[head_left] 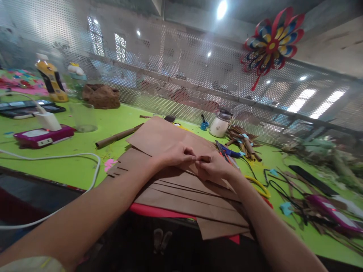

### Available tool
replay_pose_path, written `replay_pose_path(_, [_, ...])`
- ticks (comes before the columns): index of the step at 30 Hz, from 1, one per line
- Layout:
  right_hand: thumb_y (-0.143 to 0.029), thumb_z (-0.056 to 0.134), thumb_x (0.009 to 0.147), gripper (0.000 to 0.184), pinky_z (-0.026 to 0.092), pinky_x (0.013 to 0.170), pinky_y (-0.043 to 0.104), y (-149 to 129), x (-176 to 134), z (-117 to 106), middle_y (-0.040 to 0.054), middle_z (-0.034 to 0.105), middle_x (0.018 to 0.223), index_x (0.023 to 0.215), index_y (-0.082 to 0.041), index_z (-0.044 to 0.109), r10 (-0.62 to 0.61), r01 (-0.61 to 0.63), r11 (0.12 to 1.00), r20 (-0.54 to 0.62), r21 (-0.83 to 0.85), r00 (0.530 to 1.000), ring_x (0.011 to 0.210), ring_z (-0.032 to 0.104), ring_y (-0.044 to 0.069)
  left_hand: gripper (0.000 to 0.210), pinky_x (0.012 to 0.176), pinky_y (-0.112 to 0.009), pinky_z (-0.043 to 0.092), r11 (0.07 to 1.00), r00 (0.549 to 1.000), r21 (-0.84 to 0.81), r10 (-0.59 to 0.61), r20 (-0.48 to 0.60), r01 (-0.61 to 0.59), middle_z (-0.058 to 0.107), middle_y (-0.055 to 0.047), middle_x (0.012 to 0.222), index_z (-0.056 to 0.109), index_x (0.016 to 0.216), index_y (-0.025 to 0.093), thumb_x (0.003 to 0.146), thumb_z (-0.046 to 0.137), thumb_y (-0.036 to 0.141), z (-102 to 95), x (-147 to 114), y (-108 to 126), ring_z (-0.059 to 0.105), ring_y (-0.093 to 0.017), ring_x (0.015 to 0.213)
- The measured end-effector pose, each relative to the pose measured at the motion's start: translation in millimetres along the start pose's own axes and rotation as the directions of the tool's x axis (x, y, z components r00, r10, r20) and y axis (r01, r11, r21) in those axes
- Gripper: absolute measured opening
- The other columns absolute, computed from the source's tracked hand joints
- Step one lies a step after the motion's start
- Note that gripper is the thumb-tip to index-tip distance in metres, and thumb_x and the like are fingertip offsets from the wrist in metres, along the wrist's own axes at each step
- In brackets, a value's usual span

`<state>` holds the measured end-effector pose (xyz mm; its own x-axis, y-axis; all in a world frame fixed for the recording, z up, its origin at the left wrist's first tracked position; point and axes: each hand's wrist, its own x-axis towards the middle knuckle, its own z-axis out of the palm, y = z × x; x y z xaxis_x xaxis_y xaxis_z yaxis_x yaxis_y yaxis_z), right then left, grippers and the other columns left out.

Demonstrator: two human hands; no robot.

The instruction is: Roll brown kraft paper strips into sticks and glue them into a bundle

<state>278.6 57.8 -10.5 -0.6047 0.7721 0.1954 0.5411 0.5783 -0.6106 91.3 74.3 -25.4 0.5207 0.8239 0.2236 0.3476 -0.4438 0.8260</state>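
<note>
Several sheets of brown kraft paper (181, 196) lie overlapped in front of me, some cut into strips. Above them my left hand (180, 155) is closed in a pinch, its fingertips meeting those of the other hand; whatever is between them is too small to make out. My right hand (214, 167) is closed on a small brown paper piece (205, 159) that looks rolled or folded. Just beyond the right hand lies a blue-handled tool (231, 152), perhaps pliers. Red paper (159, 211) sticks out under the brown sheets at the table edge.
On the green table (119, 117) a brown paper tube (119, 136) lies left of the sheets. A purple power strip (44, 136) and plastic cup (83, 118) stand at left. A lidded jar (220, 124), brown scraps (244, 141), black cords and a second purple strip (334, 215) lie right.
</note>
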Motion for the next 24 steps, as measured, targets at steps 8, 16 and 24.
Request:
replay_pose_path(8, [-0.024, 0.048, 0.073, 0.023, 0.038, 0.056, 0.020, 19, 2, 5, 0.0011, 0.063, 0.065, 0.077, -0.012, 0.067, -0.006, 0.011, 0.988, 0.034, -0.151, 0.999, 0.058, 0.051, 0.011, 0.021, 0.054, -0.021, 0.033, 0.976, 0.997, 0.216, 0.010, 0.082, -0.027, 0.056, 0.001, 0.057, 0.065, 0.072, 0.012, 0.072, 0.050, 0.028, -5.4, 2, -16, 0.046, -0.009, 0.055])
replay_pose_path(16, [-0.029, 0.049, 0.075, 0.026, 0.039, 0.056, 0.021, 26, 4, 3, 0.0030, 0.064, 0.066, 0.079, -0.011, 0.067, 0.006, 0.002, 0.991, 0.061, -0.135, 0.998, 0.059, 0.052, 0.013, 0.018, 0.057, -0.021, 0.032, 0.957, 0.997, 0.291, 0.004, 0.074, -0.026, 0.055, 0.002, 0.057, 0.063, 0.070, 0.012, 0.072, 0.050, 0.025, -8.8, 0, -6, 0.044, -0.009, 0.056])
replay_pose_path(24, [-0.023, 0.049, 0.074, 0.021, 0.036, 0.054, 0.020, 18, 1, 5, 0.0023, 0.063, 0.064, 0.074, -0.012, 0.067, -0.012, 0.021, 0.983, 0.054, -0.182, 0.998, 0.056, 0.051, 0.011, 0.017, 0.057, -0.021, 0.032, 0.919, 0.996, 0.391, 0.017, 0.092, -0.052, 0.059, 0.000, 0.064, 0.065, 0.073, 0.014, 0.070, 0.051, 0.023, -8.6, 1, -10, 0.046, -0.010, 0.060])
